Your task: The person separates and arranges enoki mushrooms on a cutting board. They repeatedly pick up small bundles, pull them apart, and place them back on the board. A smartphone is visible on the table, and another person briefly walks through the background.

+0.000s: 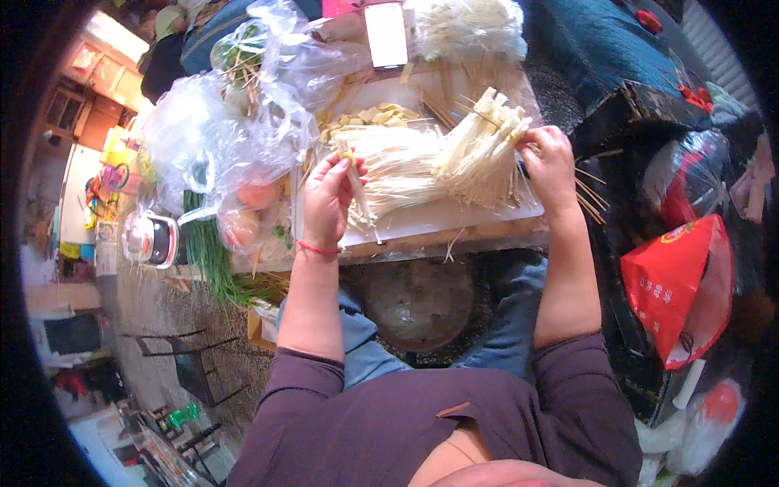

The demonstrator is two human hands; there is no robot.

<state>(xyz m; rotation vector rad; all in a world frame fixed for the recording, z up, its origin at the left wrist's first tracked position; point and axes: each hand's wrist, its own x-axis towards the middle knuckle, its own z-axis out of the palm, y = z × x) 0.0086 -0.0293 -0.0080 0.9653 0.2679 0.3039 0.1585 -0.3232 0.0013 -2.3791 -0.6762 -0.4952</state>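
My left hand [331, 192] pinches a small bundle of enoki mushrooms [359, 189], bound near its top by a yellowish strip, between thumb and fingers. Under and beside it, a broad heap of loose enoki [398, 173] lies on a white board [414, 226]. To the right, a pile of bound enoki bundles [481, 149] is pierced by thin wooden skewers. My right hand [548, 155] touches the bound ends of this pile with its fingertips. Whether it grips one is hard to see. Flat yellowish strips [383, 115] lie behind the loose enoki.
Clear plastic bags [225, 128], reddish fruit [240, 228], long green stalks [207, 243] and a lidded jar [152, 237] crowd the left. A bright-screened phone [386, 35] and bagged enoki [468, 27] are at the back. Skewer ends [590, 195] jut out at right, near a red bag [675, 286].
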